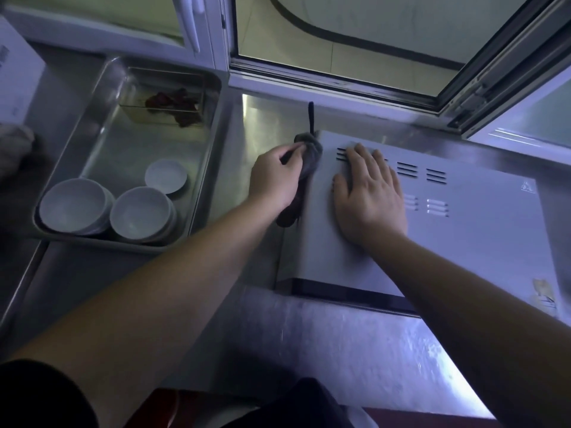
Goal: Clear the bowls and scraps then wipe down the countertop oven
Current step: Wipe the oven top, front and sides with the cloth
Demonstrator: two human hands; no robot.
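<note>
The left hand [275, 177] is gripping a bunched grey cloth [306, 162] against the left side of the countertop oven [463, 230], while the right hand [369, 196] is lying flat with fingers spread on the oven's top, partly covering its vent slots [435, 176]. The bowls [77, 206] are sitting in a steel tray [204, 168] to the left, with reddish scraps [173, 103] at its far end. Pushing sideways may be shifting the oven toward the black cord [310, 117] behind it, and the cloth could be snagging there.

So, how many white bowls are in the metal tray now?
3 show on top. Two big bowls sit side by side at the near end of the tray; a smaller one is behind them. Each big bowl seems stacked on others, so more may be hidden.
</note>
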